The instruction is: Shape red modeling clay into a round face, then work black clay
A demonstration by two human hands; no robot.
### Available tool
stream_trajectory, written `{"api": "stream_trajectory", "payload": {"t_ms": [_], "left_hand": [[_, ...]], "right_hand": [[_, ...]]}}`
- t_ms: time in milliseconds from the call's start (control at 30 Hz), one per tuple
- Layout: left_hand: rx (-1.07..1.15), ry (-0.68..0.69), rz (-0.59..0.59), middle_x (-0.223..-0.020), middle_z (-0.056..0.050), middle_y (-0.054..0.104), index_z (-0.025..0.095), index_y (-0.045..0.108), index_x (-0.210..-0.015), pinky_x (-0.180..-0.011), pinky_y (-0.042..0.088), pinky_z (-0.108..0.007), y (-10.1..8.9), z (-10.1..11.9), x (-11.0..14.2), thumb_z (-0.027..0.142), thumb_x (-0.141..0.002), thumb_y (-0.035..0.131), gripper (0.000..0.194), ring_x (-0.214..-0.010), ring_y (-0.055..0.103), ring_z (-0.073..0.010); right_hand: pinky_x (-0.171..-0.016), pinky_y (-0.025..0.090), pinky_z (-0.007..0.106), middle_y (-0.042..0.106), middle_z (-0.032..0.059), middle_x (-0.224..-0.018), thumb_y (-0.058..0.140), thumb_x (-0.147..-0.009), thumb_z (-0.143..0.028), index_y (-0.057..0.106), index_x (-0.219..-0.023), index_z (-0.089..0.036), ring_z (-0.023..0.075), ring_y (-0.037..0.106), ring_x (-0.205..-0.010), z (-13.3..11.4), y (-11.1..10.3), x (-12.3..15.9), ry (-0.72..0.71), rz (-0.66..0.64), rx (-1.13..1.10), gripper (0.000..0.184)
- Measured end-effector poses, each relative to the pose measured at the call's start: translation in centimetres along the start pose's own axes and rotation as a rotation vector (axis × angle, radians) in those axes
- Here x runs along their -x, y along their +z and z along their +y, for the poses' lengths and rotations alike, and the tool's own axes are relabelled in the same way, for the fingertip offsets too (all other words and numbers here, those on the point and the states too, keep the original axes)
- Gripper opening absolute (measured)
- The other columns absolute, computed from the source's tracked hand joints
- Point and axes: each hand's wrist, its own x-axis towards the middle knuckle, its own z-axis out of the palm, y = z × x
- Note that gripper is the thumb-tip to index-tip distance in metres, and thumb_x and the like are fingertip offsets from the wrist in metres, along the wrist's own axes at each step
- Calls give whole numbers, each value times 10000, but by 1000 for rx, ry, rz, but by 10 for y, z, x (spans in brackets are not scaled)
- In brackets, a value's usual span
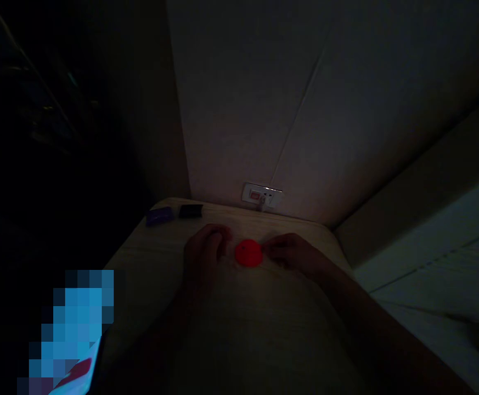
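The scene is very dark. A round red glowing object (248, 253) lies on a pale bedside tabletop (231, 318). My left hand (204, 249) rests just left of it with fingers curled inward; whether it holds anything is hidden. From the right, my right hand (292, 253) reaches in, its fingertips pinched against the red object's right edge.
A wall socket plate (261, 195) with something plugged in sits on the padded wall behind. A purple box (159, 215) and a black box (191, 210) lie at the table's far left. A bed surface (437, 258) is at right. A blurred blue screen (72, 334) glows at lower left.
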Motion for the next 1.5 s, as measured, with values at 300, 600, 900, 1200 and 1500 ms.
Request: {"api": "stream_trajectory", "payload": {"t_ms": [300, 600, 900, 1200, 1500], "left_hand": [[-74, 28, 71, -800, -29, 687, 174, 693, -877, -582, 449, -248, -1, -5, -5, 332, -831, 552, 217, -692, 598, -163], [-89, 15, 73, -832, -32, 698, 180, 696, -891, -624, 492, -261, -1, -8, -7, 340, -825, 568, 215, -747, 635, -183], [-152, 24, 62, -793, -23, 689, 187, 687, -891, -598, 473, -264, -1, -5, -5, 348, -842, 536, 226, -704, 628, -181], [-634, 332, -119, -1096, -82, 706, 188, 684, -1056, -940, 521, -362, 2, 3, 8, 229, -875, 557, 225, -1021, 666, -228], [-998, 359, -207, -1131, -104, 700, 191, 692, -1024, -920, 529, -417, 3, 10, 16, 298, -901, 577, 200, -1033, 668, -280]], "right_hand": [[-729, 476, 274, 744, 69, -939, 536, -935, -140, 777, -1034, -208, 188, 673, -819, -6, 41, 36, -602, 37, 747, 270], [-626, 417, 279, 726, 96, -1078, 502, -991, -185, 701, -1204, -233, 199, 695, -779, 4, 51, 47, -485, 102, 1234, 295], [-651, 446, 308, 729, 110, -1134, 510, -966, -169, 668, -1245, -219, 250, 726, -847, 3, 53, 50, -394, 96, 1273, 325], [-729, 500, 311, 754, 131, -1037, 491, -986, -233, 694, -1130, -161, 227, 703, -842, 12, 44, 59, -503, 221, 846, 259], [-565, 479, 283, 746, 66, -691, 792, -767, -433, 791, -807, -165, 187, 649, -611, 28, 15, 45, -324, 390, 155, 271]]}}
